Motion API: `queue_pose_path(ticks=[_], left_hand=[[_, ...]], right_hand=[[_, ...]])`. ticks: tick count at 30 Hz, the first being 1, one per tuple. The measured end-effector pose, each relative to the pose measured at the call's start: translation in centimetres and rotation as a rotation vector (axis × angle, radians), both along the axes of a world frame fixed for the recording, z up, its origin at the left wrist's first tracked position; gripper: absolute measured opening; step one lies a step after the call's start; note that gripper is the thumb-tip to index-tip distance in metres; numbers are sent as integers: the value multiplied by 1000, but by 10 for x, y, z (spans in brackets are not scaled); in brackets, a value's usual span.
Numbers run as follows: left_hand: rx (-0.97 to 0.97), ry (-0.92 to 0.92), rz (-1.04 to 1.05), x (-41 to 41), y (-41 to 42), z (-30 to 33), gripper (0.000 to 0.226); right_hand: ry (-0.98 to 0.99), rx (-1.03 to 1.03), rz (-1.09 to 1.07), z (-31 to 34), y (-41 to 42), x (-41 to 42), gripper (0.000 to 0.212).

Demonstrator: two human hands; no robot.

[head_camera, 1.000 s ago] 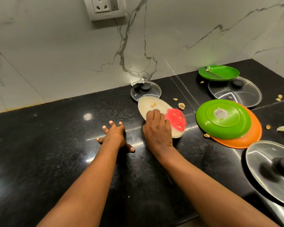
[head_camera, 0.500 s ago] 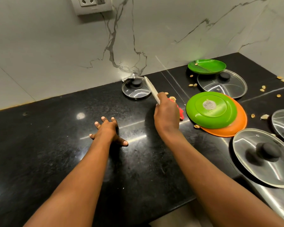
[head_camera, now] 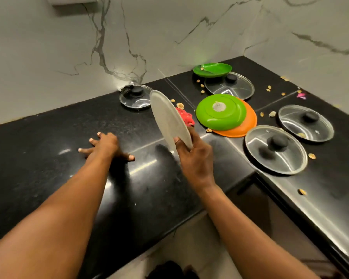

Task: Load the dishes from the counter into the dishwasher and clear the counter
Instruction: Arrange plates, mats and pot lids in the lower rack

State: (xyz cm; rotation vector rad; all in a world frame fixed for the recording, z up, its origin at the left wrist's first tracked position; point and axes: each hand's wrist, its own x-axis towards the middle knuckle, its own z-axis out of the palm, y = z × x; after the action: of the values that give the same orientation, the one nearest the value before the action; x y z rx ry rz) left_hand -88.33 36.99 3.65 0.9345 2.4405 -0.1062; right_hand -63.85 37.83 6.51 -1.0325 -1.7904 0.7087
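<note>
My right hand [head_camera: 195, 158] grips a white plate [head_camera: 168, 117] by its near rim and holds it tilted on edge above the black counter [head_camera: 48, 150]. A red lump of scraps [head_camera: 184, 115] lies on the counter just behind the plate. My left hand [head_camera: 105, 146] rests flat on the counter with fingers spread. To the right lie an upside-down green plate [head_camera: 221, 111] on an orange plate [head_camera: 248, 125], a second green plate [head_camera: 212, 69] at the back, and several glass lids [head_camera: 276, 150].
Food crumbs [head_camera: 270, 113] are scattered over the right counter. A small glass lid [head_camera: 136, 96] sits against the marble wall. The counter's front edge drops to a floor gap [head_camera: 189, 238], with a steel-edged counter section [head_camera: 310, 208] at the right.
My right hand has lifted the white plate off the counter and tipped it on edge; the red scraps have slid off it. My left hand stays flat on the counter.
</note>
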Motion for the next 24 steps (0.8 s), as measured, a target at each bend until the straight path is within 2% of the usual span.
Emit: queue_pose_path(ticks=[2,5,7,9,14,17,20,24], left_hand=[[54,139,-75,20,-13,3,108],[236,390,-351,59,-48,-15,61],[363,438,-453,89,-77,-32,36],[437,469,-559,119,-108,-41,24],[755,408,-763,171,-178,-39,24],[842,368,-907,198,-213,-53,25],[804,322,-1047,233,-244,-83,24],[583,211,-1228,294,-295,-133,30]], right_hand=[[4,-12,-32,-4,-27,14,23],[31,39,-95,-12,-76,32,18],[30,96,-127,-18,-111,44,18],[42,132,-181,-22,-150,58,20],[36,124,-360,-35,-246,94,23],[2,59,-480,-57,-297,121,23],[-56,-82,-583,-85,-351,158,22],[-90,-257,-734,-130,-428,211,23]])
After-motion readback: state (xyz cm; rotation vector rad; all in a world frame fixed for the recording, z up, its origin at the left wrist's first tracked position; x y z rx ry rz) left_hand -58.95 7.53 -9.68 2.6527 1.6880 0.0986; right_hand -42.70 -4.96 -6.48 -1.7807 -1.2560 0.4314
